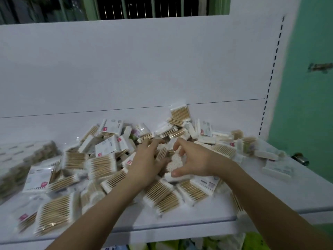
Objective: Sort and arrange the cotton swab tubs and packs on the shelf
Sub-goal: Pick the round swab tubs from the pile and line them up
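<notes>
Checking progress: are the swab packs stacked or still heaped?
Heaped: swab packs lie jumbled at all angles across the shelf.

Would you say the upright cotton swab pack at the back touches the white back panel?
Touching: the head view shows the pack leaning against the panel.

Heaped loosely across the white shelf [198,220]: clear cotton swab packs [100,166] with wooden sticks, lying flat, tilted, overlapping. At nine o'clock, a blurred stacked block [23,159], possibly bundled packs.
</notes>
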